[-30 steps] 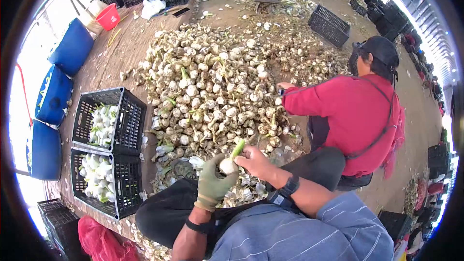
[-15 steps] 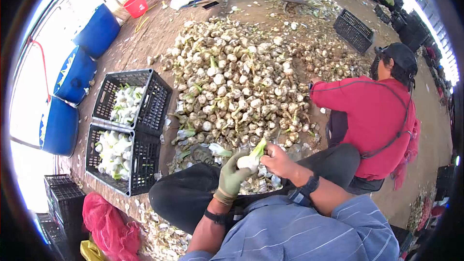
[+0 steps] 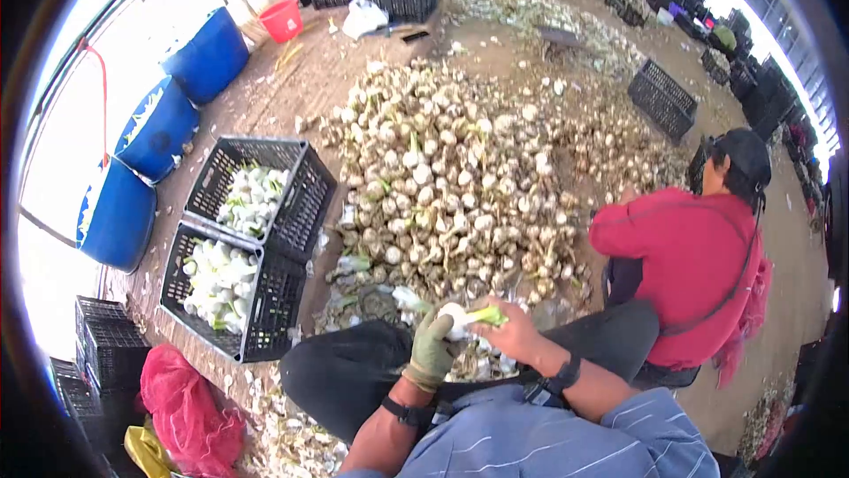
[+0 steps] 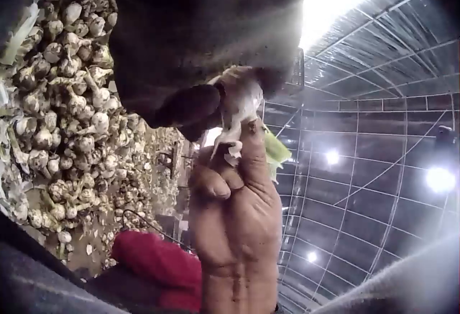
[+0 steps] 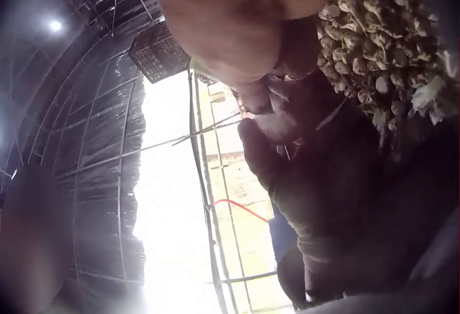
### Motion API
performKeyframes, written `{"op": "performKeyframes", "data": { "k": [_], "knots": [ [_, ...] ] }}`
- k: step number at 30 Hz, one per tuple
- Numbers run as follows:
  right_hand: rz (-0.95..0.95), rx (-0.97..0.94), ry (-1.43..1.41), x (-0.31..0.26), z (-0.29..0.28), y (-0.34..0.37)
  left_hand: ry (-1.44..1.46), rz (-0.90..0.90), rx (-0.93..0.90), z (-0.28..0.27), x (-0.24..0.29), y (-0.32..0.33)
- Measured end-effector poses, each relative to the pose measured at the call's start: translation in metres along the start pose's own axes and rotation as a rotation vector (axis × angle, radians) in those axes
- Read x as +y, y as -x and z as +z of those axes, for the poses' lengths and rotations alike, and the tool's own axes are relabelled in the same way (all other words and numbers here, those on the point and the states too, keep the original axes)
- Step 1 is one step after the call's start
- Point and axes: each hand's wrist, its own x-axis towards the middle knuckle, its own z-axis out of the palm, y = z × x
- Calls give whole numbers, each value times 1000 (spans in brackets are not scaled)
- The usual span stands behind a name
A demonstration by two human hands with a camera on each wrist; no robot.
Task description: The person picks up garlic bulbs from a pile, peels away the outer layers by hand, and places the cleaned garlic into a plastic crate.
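At 9 o'clock in head view: two black crates (image 3: 281,305), each holding white bulbs (image 3: 221,283). Your gloved left hand (image 3: 431,352) grips a garlic bulb (image 3: 455,313), near 6 o'clock, with the bulb heap (image 3: 451,195) at 12 o'clock from it. Your bare right hand (image 3: 517,335) pinches its green stalk (image 3: 486,315). At 3 o'clock: a person in red (image 3: 676,270).

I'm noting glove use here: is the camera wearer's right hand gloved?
No, the head view shows the right hand bare at the garlic's green stalk, while the left hand wears a glove.
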Motion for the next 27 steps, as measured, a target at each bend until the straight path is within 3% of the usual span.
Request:
{"op": "performKeyframes", "data": {
  "k": [2,5,6,8,9,12,14,15,16,17,18,20,22,23,26,27],
  "knots": [
    [-238,-40,166,-5,-9,-3,130,-117,21,-3,-3,-1],
    [-293,-242,226,-17,-24,-8,11,-194,-21,8,6,6],
    [-223,-225,193,-16,-26,-7,-36,-190,-13,18,11,14],
    [-77,-193,119,-9,-26,-4,-114,-182,-160,3,12,9],
    [29,-148,-37,0,-23,-2,-152,-182,-232,0,13,9],
    [119,36,-209,13,-11,6,-125,-17,-194,11,6,10],
    [68,200,-144,4,-15,1,-189,24,-333,8,13,10],
    [262,337,-74,43,-22,1,-199,4,-340,6,17,15],
    [137,392,-200,20,-31,-2,-210,-15,-348,4,21,20],
    [224,494,-286,26,-42,-4,-159,-23,-338,8,27,24],
    [170,510,-422,11,-49,-4,-103,-21,-340,2,28,22],
    [289,382,-67,9,-62,7,-75,-18,-187,-13,23,17],
    [-70,-158,284,10,-45,17,-72,10,-150,-18,18,12],
    [197,-499,462,-2,-46,20,-110,24,-139,-18,18,11],
    [177,-81,422,-17,-27,18,-211,86,-114,-19,13,9],
    [195,-23,272,-36,-22,14,-269,108,-110,-21,11,9]
  ]
}}
